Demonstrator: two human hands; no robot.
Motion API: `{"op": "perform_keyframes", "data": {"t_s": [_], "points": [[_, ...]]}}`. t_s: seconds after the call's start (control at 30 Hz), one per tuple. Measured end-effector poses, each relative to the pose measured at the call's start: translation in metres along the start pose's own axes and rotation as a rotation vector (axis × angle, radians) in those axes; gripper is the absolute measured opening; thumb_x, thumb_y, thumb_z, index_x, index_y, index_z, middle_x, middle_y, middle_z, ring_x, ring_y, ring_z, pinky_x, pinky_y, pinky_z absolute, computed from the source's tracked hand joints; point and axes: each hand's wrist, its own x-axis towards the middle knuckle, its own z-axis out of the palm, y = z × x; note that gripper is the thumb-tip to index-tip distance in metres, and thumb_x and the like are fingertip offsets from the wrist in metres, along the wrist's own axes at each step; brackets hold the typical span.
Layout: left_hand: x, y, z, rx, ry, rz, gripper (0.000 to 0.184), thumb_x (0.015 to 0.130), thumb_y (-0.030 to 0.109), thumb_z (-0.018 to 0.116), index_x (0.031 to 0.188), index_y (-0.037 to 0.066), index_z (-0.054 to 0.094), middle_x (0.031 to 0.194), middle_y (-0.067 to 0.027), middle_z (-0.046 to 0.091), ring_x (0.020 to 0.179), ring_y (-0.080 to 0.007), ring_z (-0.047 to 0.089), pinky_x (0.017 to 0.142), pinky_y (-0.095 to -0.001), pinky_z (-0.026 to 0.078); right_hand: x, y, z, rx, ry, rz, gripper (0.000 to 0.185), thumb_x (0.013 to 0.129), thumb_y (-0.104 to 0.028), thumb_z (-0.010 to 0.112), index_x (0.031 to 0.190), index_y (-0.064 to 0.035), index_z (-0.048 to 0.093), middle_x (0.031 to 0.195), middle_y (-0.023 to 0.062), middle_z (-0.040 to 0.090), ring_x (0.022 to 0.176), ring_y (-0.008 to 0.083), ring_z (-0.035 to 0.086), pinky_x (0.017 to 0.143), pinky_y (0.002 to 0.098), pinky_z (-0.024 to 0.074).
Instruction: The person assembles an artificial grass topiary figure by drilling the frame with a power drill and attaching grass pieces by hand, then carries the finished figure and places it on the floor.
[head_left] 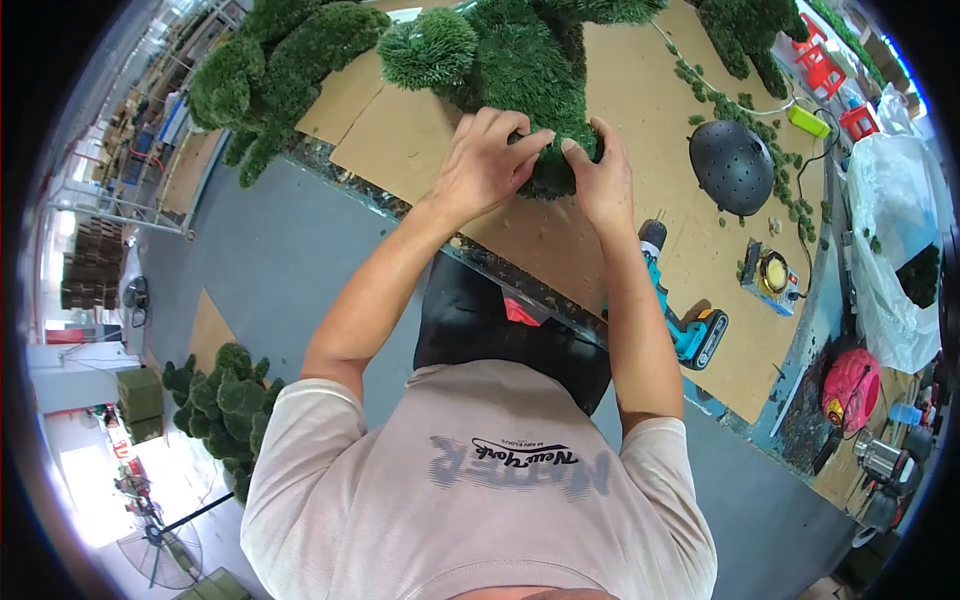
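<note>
An artificial-grass animal figure [525,75] with dense dark-green blades lies on the cardboard-covered table at the top middle. My left hand [487,160] is closed on the left side of its near end, with thumb and index finger reaching across the top. On the opposite side, my right hand [603,180] grips the same end, its thumb near the left fingertips. Both hands press into the grass, and some fingertips are hidden in it. Whether anything small is between the thumbs I cannot make out.
A teal cordless drill [680,315] lies right of my right forearm. Beyond it are a black perforated dome [732,168], a small device with a round yellow top [771,272] and grass scraps. More grass figures [285,75] stand at the left; a plastic bag [890,250] hangs at the right.
</note>
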Motion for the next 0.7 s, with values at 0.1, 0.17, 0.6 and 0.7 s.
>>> {"op": "perform_keyframes", "data": {"t_s": [0.1,0.17,0.6,0.7], "points": [[0.001,-0.005,-0.002,0.007,-0.033,-0.027,0.036,0.080,0.012,0.079,0.115,0.015,0.075,0.107,-0.0065,0.063,0.102,-0.0300,0.059,0.090,-0.0436,0.051,0.001,0.001,-0.001,0.008,-0.005,0.001,0.060,0.091,-0.026,0.072,0.140,0.0040,0.054,0.134,0.0254,0.058,0.127,0.0394,0.057,0.109,0.0432,0.0449],[0.001,-0.009,0.000,-0.013,-0.031,-0.022,0.037,0.080,0.012,0.080,0.116,0.016,0.074,0.107,-0.0065,0.063,0.101,-0.0299,0.059,0.089,-0.0434,0.051,0.001,0.003,0.000,-0.010,-0.003,-0.011,0.060,0.092,-0.026,0.072,0.140,0.0044,0.054,0.135,0.0255,0.058,0.127,0.0395,0.057,0.109,0.0433,0.0451],[-0.005,-0.019,0.010,-0.090,0.078,0.028,0.035,0.082,0.016,0.079,0.116,0.015,0.071,0.108,-0.0063,0.059,0.099,-0.0292,0.059,0.088,-0.0426,0.052,0.004,0.007,0.000,0.039,-0.040,0.040,0.062,0.091,-0.028,0.072,0.140,0.0058,0.054,0.135,0.0266,0.060,0.126,0.0378,0.060,0.108,0.0423,0.0462],[-0.007,-0.020,0.013,-0.096,0.104,0.021,0.034,0.083,0.017,0.079,0.116,0.015,0.071,0.109,-0.0063,0.059,0.100,-0.0290,0.059,0.090,-0.0423,0.052,0.004,0.008,0.000,0.038,-0.039,0.041,0.061,0.092,-0.027,0.072,0.140,0.0057,0.054,0.134,0.0267,0.060,0.126,0.0375,0.060,0.107,0.0421,0.0463]]}}
